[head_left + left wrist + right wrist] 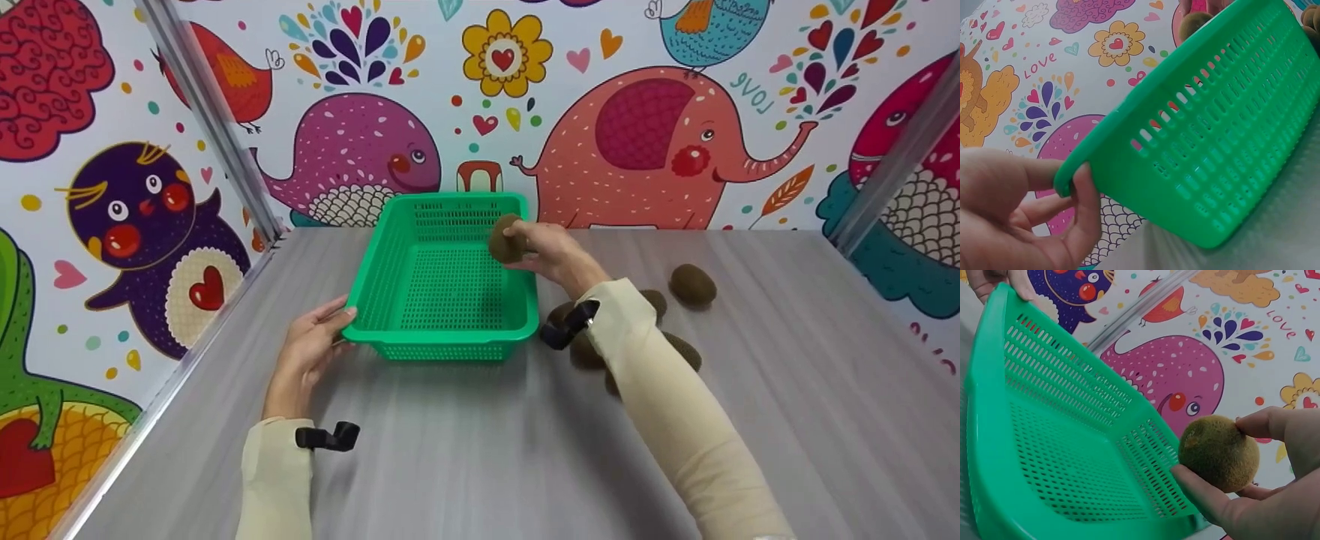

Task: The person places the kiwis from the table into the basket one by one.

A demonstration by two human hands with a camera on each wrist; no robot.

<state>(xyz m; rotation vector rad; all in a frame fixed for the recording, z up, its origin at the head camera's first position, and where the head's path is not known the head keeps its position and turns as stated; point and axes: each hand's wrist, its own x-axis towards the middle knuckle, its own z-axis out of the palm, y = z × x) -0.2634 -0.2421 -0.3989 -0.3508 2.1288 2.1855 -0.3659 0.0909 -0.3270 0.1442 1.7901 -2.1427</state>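
A green plastic basket (442, 336) with slotted sides stands on the table, and no fruit shows inside it. My left hand (309, 351) pinches its near left corner; in the left wrist view the thumb and a finger (1086, 208) clasp the rim. Over the basket's right side, my right hand (555, 253) holds a brown fuzzy kiwi (507, 238) by the fingertips. The right wrist view shows that kiwi (1220, 453) between thumb and fingers, in front of the basket wall (1151, 455).
Several more kiwis (587, 352) lie right of the basket, partly hidden under the right forearm. One kiwi (692, 286) sits apart, farther right. A wall with printed cartoon animals (637, 150) closes the grey table (450, 450) at the back; metal posts (214, 112) mark its corners.
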